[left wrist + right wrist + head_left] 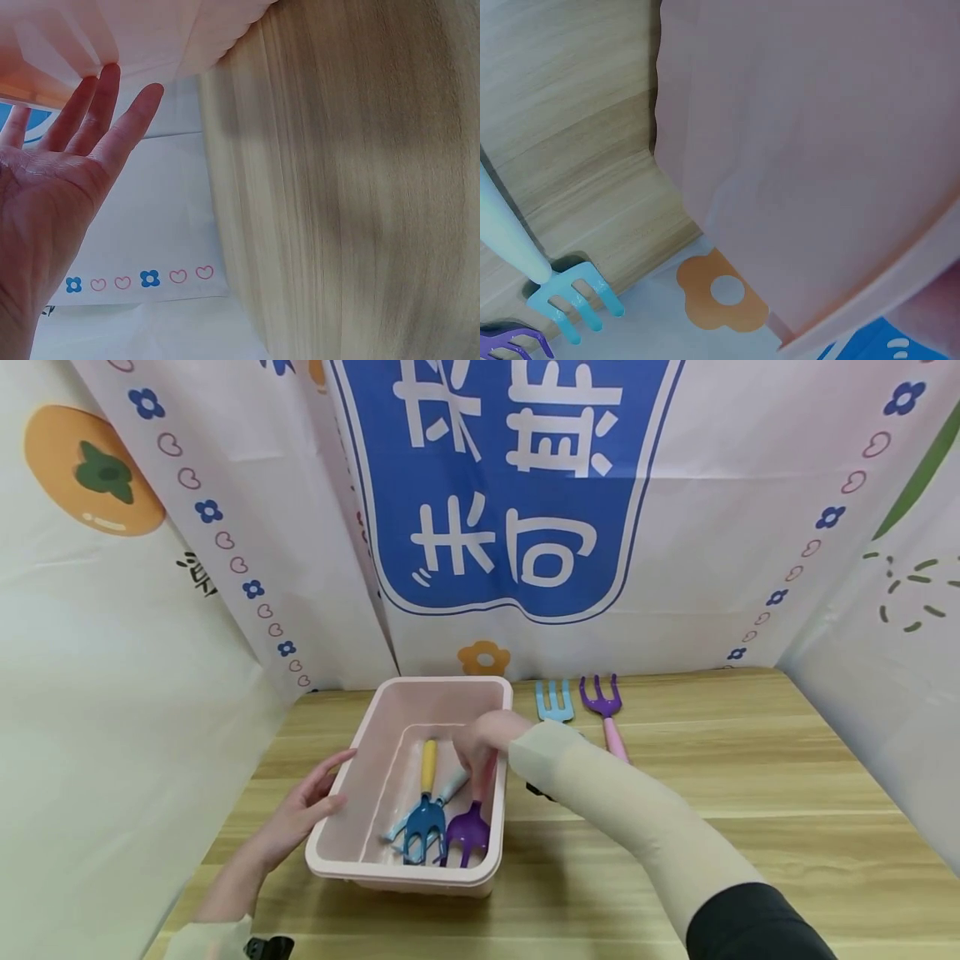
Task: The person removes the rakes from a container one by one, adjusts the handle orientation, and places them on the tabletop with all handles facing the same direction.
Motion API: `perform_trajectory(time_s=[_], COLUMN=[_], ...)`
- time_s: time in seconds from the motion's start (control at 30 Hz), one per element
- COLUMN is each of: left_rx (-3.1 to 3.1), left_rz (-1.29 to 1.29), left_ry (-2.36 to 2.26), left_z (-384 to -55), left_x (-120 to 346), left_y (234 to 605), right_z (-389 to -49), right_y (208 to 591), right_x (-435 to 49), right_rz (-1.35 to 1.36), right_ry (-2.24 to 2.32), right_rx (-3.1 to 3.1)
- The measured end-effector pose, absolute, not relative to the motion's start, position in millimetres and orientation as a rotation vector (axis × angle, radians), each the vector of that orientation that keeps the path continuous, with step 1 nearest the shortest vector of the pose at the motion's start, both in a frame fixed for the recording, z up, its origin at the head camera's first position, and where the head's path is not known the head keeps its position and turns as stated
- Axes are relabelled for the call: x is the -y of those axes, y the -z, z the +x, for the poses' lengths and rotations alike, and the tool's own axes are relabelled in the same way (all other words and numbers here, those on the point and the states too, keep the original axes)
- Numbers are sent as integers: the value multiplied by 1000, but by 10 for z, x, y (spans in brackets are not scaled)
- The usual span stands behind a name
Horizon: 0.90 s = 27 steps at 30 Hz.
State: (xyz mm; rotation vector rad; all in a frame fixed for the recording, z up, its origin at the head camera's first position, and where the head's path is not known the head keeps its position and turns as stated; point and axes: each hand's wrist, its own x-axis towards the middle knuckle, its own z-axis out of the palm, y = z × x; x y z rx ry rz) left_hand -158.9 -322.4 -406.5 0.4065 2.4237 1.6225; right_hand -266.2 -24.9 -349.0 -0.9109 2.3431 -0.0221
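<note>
Relaxed left hand (309,807) at bin rim (405,870), right hand (486,739) apparently pinching purple fork (468,828), tabletop (720,777) stretching rightward

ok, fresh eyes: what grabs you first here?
The big blue panel, high on the backdrop. Below it, the pink bin on the table, right hand inside at a purple-headed fork. Then a light blue fork and another purple one, right of the bin.

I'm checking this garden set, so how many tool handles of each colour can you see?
Yellow handle: 1, in the bin
Pink handles: 2, on the purple bin fork at the right hand and purple table fork
Pale blue handles: 2, on the partly hidden bin tool and light blue table fork
Total: 5 visible handles
</note>
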Motion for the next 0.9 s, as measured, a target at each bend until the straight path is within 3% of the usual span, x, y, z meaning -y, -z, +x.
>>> perform_trajectory(time_s=[0.47,0.9], left_rx=[-2407,-2377], left_rz=[346,410], left_ry=[-1616,-1670], left_z=[-1595,-1590], left_x=[3223,3215], left_y=[4047,4070], right_z=[-2702,-2754], right_y=[3187,3025], right_x=[162,-28], right_rz=[-1129,-1256], right_ry=[42,371], right_rx=[-2289,-2240])
